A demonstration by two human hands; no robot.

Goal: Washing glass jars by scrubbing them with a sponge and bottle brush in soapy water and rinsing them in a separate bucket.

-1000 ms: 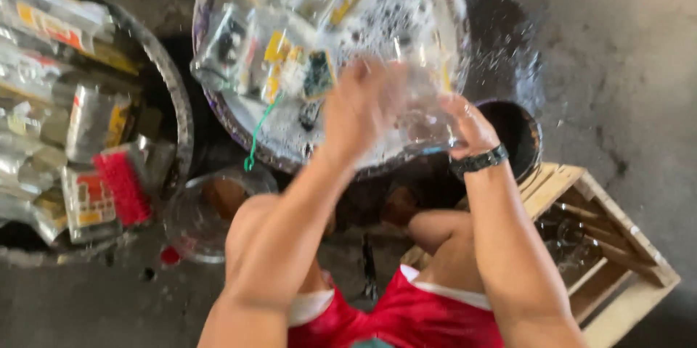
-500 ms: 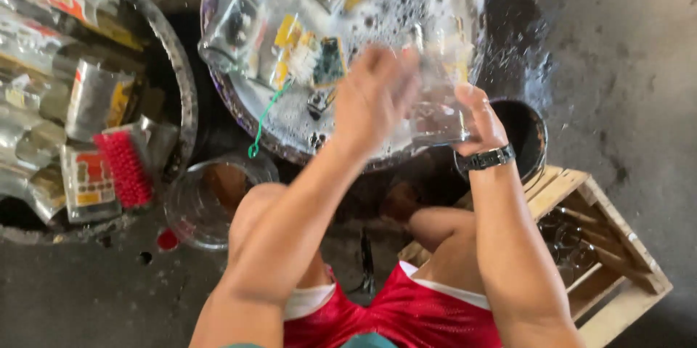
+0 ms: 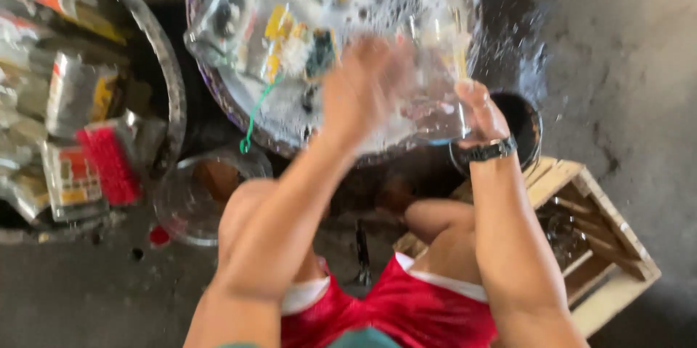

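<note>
Over the round soapy metal basin (image 3: pixel 218 79), clear plastic sheet (image 3: pixel 435 101) pinched in right hand (image 3: pixel 479 112) fingers, blurred left hand (image 3: pixel 363 90) pressed on it, grip unclear, red bristle brush (image 3: pixel 109 163) left, wooden crate (image 3: pixel 610 246) right

Clear, glossy glass jar (image 3: pixel 435 94), wet and streaked with white foam. Round soapy basin (image 3: pixel 218 87), shiny plastic by the look. Pale slatted crate (image 3: pixel 617 246) of rough, unfinished wood. Grey concrete floor (image 3: pixel 624 50), matt and coarse, dark where wet. Bright red shorts (image 3: pixel 406 312) of smooth cloth. Black matt wristwatch (image 3: pixel 490 150).
</note>
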